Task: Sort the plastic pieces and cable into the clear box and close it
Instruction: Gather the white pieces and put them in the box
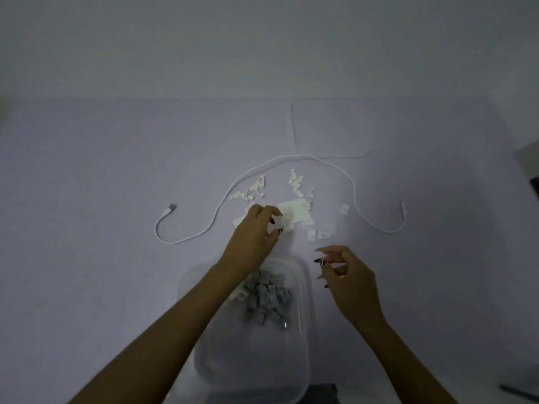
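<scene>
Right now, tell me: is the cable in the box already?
No, the cable lies spread on the table beyond the box.

A plain indoor room is shown, its kind not told: a bare pale wall (262, 45) is seen behind a table (102, 170) covered in lilac, dimly lit.

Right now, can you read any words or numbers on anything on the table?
None: no words or numbers can be read.
The small white plastic pieces, the thin white cable, the clear plastic box and the flat clear lid show no print; the picture is dim and blurry.
</scene>
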`<state>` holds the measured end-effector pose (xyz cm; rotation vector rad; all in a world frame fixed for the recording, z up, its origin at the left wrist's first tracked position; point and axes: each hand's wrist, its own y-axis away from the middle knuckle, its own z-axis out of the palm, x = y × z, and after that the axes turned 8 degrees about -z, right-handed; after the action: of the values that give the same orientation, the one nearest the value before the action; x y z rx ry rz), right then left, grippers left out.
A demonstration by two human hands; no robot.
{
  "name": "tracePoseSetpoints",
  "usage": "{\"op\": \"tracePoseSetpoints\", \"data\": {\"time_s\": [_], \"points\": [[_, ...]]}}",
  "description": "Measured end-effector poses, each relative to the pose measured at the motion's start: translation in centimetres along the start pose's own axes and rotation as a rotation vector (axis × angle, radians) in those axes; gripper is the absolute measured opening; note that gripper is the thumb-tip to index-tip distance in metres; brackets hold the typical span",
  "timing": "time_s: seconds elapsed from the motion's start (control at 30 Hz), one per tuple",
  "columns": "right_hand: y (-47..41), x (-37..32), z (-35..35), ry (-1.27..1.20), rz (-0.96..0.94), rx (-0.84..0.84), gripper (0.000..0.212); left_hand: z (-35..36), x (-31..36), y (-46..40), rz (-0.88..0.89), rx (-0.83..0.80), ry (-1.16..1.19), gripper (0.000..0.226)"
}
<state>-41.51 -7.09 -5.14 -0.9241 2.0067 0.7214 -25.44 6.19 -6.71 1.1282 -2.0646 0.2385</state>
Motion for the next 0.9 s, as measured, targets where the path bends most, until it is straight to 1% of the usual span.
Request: {"op": "tracePoseSetpoints", "data": {"time_s": [0.1,0.23,0.37,0.5,0.57,0.63,0.7,0.73,0.8,0.87,0.9], "points": [[-1.8,2.8,-2.3,-0.018,0.104,0.042,0.024,2.0,0.2,-4.6,-0.046,-0.115,-0.181,0.046],[-3.5,5.5,-3.4,-0.033,0.176,0.055,0.025,4.0,0.2,-7.7,-0.093,-0.135,-0.254,0.035],[-4.7,6.6,-3.2,-0.052,0.192,0.047,0.026,5.2,0.4,-8.9,-0.112,-0.145,-0.369,0.038],[-6.1,6.9,-2.9,-0.084,0.186,0.045,0.027,5.6,0.5,-9.7,-0.156,-0.191,-0.307,0.027],[-6.8,6.9,-2.9,-0.100,0.171,0.045,0.027,5.3,0.3,-9.8,-0.153,-0.195,-0.267,0.027],[-7.5,6.7,-2.8,-0.093,0.128,0.046,0.028,4.3,-0.2,-9.4,-0.148,-0.182,-0.182,0.030],[-8.5,6.5,-2.6,-0.011,0.030,0.029,0.027,3.1,-0.5,-8.8,-0.192,-0.172,0.015,0.025],[-9.1,6.4,-2.3,0.061,-0.036,0.008,0.026,2.4,-0.6,-8.5,-0.253,-0.185,0.170,0.023],[-10.4,6.1,-1.8,0.263,-0.208,-0.045,0.025,1.4,-0.5,-7.7,-0.430,-0.262,0.542,0.023],[-12.1,5.7,-0.7,0.474,-0.381,-0.133,0.035,0.4,-0.7,-7.1,-0.602,-0.316,0.797,0.022],[-12.8,5.6,-0.3,0.565,-0.422,-0.187,0.039,0.2,-0.7,-7.1,-0.663,-0.334,0.898,0.021]]}}
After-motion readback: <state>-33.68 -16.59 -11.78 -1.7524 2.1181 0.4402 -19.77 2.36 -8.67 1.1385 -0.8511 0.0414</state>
